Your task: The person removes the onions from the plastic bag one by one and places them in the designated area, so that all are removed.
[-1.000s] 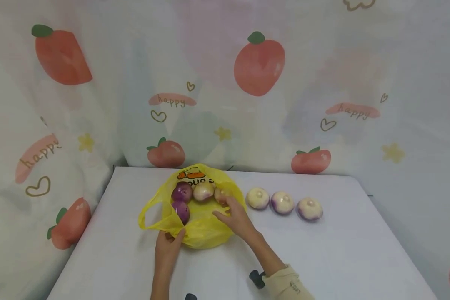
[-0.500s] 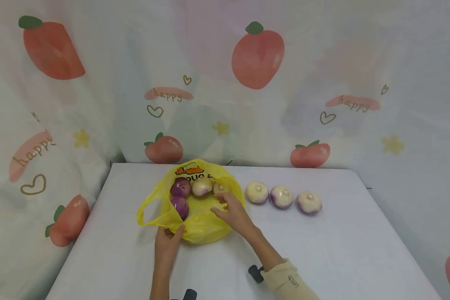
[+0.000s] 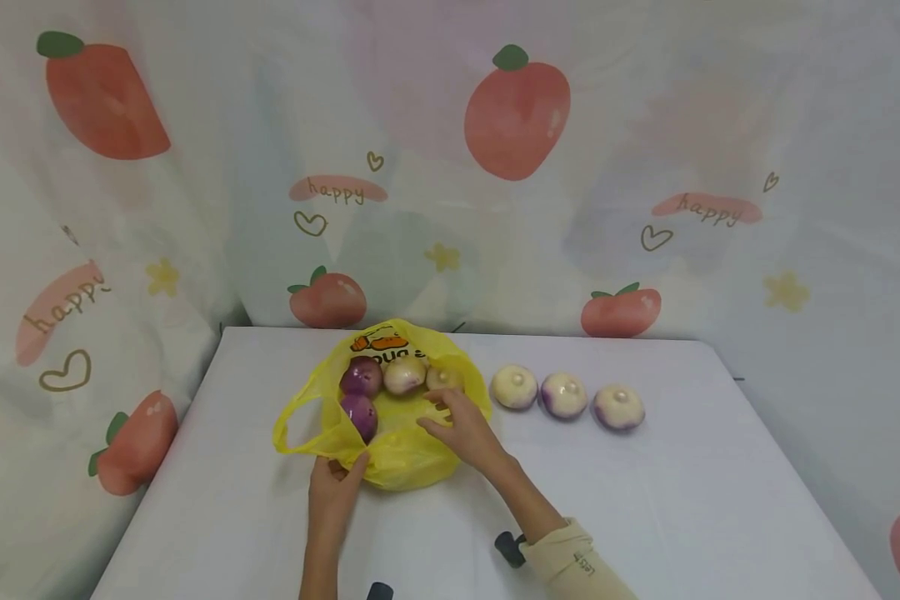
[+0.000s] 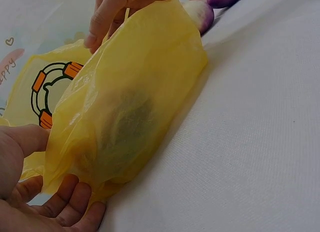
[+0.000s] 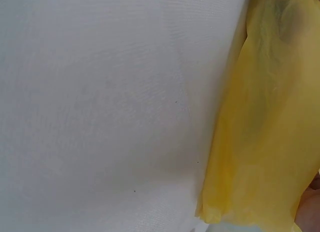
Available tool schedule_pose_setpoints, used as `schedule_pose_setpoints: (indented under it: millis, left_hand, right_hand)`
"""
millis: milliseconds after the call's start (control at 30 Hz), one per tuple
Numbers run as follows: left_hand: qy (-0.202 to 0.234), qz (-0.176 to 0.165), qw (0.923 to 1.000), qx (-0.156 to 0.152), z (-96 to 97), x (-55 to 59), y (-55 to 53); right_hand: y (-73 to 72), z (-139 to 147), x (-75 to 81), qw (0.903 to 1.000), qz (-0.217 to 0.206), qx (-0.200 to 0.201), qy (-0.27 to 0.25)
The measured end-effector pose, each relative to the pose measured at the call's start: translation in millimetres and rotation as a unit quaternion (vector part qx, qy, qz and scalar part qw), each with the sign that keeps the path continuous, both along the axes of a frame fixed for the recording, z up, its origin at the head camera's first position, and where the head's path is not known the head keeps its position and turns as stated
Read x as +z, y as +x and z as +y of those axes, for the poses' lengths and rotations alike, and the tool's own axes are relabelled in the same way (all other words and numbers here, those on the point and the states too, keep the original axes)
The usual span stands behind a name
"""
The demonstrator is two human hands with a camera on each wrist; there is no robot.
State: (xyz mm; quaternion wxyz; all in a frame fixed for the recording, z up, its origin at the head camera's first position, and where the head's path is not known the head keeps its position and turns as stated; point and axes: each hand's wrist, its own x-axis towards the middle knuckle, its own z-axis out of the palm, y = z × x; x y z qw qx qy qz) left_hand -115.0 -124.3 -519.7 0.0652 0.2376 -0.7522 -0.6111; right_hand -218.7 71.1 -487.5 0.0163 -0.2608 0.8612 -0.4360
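Observation:
A yellow plastic bag (image 3: pixel 412 467) lies with its mouth spread wide. Two purple onions (image 3: pixel 362 377) and two paler ones sit inside it, the right pale onion (image 3: pixel 444 379) partly behind the fingers of my right hand. My left hand (image 3: pixel 332 496) pinches the bag's near left edge, thumb inside the rim and fingers outside, as the left wrist view also shows. Over the right part of the bag's mouth is my right hand (image 3: pixel 465 429), its fingers loosely bent and thumb apart, nothing between them. In the right wrist view the bag's side (image 5: pixel 265 117) hides most of that hand.
Three white-and-purple onions (image 3: pixel 565 395) stand in a row on the white table (image 3: pixel 645 500), right of the bag. A bag handle loop (image 3: pixel 288 425) sticks out to the left. Behind the table hangs a printed cloth (image 3: pixel 420 208).
The right hand's fingers have drawn back slightly from the right pale onion, showing more of it. The left hand keeps its hold on the bag edge. The head view has shifted a little.

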Motion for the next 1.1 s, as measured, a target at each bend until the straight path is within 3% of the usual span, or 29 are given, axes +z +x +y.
schedule_pose_setpoints:
  millis: [467, 767, 1100]
  left_hand:
    - [0.015, -0.005, 0.9999, 0.007, 0.0, 0.9, -1.5]
    - [0.016, -0.001, 0.9999, 0.001, -0.5, 0.1, 0.1]
    - [0.0, -0.006, 1.0, 0.005, 0.8, -1.5, 1.4]
  right_hand:
    - [-1.0, -3, 0.5, 0.9998, -0.002, 0.004, 0.017]
    - [-0.6, -7, -1.4, 0.9985, -0.001, -0.008, 0.054]
    - [2.5, -12, -3.6, 0.991, -0.031, 0.047, 0.122]
